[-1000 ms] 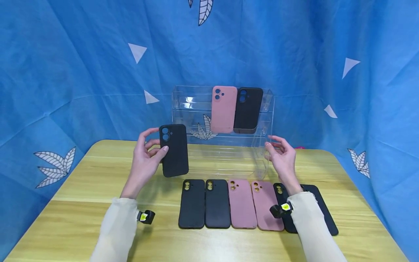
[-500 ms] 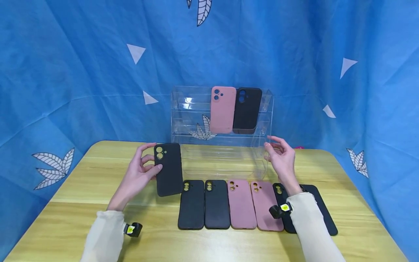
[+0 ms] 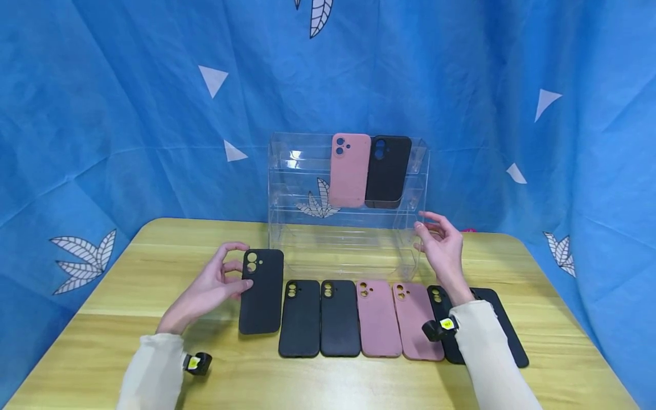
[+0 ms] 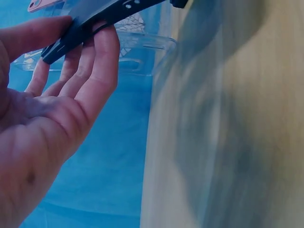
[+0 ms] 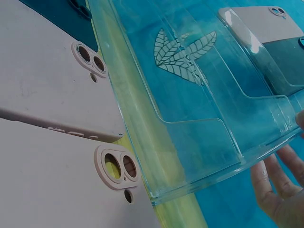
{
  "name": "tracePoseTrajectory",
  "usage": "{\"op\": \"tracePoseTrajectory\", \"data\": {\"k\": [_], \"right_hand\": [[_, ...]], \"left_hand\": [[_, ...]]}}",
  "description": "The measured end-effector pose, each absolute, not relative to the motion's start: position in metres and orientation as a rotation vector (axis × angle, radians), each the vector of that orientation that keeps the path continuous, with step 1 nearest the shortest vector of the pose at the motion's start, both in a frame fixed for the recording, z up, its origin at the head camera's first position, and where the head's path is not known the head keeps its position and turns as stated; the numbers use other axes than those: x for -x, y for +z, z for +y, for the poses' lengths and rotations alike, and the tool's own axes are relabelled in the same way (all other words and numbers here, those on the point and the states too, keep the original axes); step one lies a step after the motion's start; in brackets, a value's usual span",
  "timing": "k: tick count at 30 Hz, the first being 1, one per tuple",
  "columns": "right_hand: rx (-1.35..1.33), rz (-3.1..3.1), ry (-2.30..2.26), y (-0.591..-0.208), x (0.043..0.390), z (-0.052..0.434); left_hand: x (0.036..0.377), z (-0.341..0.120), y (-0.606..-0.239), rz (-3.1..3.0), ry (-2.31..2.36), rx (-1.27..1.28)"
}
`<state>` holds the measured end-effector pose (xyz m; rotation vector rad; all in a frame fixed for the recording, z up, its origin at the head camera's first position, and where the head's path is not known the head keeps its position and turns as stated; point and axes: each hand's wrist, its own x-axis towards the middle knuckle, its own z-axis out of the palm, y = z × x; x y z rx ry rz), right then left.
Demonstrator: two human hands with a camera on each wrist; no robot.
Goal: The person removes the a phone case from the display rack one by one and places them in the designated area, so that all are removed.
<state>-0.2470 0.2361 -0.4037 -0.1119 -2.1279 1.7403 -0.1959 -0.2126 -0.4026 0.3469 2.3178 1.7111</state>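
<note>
My left hand (image 3: 215, 285) pinches a black phone case (image 3: 269, 307) by its left edge, thumb on the back face and fingers behind. The case stands nearly upright just above the table, left of a row of cases. In the left wrist view the same case (image 4: 102, 13) sits between thumb and fingertips. My right hand (image 3: 439, 242) holds the right side of a clear acrylic display rack (image 3: 348, 267); in the right wrist view its fingers (image 5: 280, 178) lie outside the side panel. On the rack's upper tier lean a pink case (image 3: 350, 171) and a black case (image 3: 389, 171).
Flat on the table (image 3: 118, 324) lie black cases (image 3: 300, 324) and pink cases (image 3: 380, 324) in a row before the rack. My right forearm (image 3: 484, 347) partly covers the black cases at the row's right end. A blue curtain (image 3: 154, 114) hangs behind.
My left hand has brought the black case down and slightly left, from in front of the rack to the left end of the row. The right hand has stayed put.
</note>
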Motion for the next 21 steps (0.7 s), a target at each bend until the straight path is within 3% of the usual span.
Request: {"op": "tracePoseTrajectory", "data": {"k": [21], "right_hand": [[0.130, -2.151, 1.730, -0.403, 0.247, 0.236]], "left_hand": [[0.194, -0.223, -0.421, 2.319, 1.564, -0.311]]}}
